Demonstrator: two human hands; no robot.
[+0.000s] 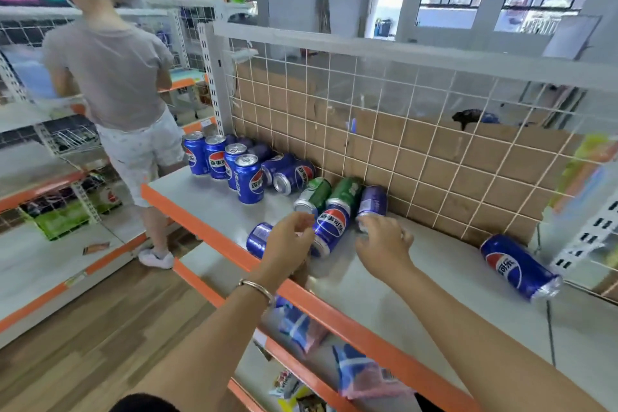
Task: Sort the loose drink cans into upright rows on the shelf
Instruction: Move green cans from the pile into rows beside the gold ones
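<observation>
Fingers [301,219] of the left hand [289,239] hang loosely curled and empty over a toppled blue can [259,239]. The right hand [384,242] curls at the near end of the lying purple can [373,201], grip unclear. Four upright cans [249,182] stand left on the shelf [418,278].

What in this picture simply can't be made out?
Head view, the only one:
- Whether the left hand grips the lying blue can: the hand covers it.
- Whether the right hand touches the purple can: its fingers hide the can's end.
- How many back cans lie behind the upright blue cans: they block the view.
- Packets lower down: blurred.
</observation>
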